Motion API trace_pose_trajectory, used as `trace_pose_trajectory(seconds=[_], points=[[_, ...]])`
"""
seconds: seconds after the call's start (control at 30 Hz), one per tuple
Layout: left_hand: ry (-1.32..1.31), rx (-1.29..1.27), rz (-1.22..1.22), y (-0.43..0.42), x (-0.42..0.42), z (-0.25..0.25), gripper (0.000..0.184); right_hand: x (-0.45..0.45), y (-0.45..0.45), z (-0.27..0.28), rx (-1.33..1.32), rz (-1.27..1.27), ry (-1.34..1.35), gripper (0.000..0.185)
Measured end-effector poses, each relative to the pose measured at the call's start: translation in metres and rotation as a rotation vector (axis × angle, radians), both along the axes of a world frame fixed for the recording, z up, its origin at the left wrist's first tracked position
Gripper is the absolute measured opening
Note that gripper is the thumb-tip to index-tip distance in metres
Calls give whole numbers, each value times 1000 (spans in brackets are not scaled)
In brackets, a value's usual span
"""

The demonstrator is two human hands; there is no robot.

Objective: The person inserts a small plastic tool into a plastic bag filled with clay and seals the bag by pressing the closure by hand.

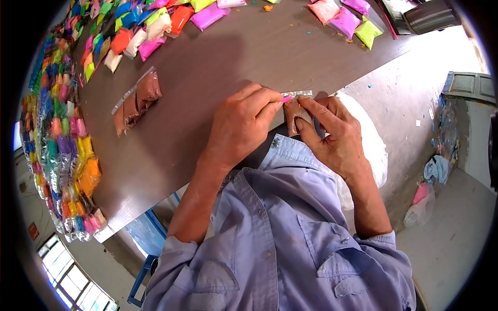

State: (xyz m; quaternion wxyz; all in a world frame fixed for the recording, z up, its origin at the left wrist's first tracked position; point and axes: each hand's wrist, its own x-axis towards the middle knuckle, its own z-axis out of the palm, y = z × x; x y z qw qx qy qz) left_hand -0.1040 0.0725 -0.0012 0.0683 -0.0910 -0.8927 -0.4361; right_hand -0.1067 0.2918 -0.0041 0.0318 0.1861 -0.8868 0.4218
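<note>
Near the table's front edge, my right hand (334, 129) grips a small clear packet of brown clay (296, 115), its thumb and fingers pressing on the packet's face. My left hand (244, 124) is closed in a pinch on a thin pink stick (286, 98). The stick's tip lies at the packet's upper left corner, just below the clear top strip. How much of the stick is inside my fist is hidden. Off to the left on the table are more joined packets of brown clay (137, 102), touched by neither hand.
A heap of colourful clay packets (148, 26) covers the table's far left, with long strips of packets (67, 150) along the left edge. A few packets (345, 20) and a dark cylindrical container (432, 16) stand at the far right. A white bag (365, 135) hangs beside my right arm.
</note>
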Motion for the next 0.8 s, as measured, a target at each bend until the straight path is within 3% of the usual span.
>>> trace_pose_trajectory(seconds=[0.63, 0.8], points=[[-42, 134, -44, -2, 8, -2, 10, -7, 7, 0, 39, 85, -48, 49], [-63, 136, -20, 1, 7, -1, 8, -9, 7, 17, 209, 79, -9, 55]])
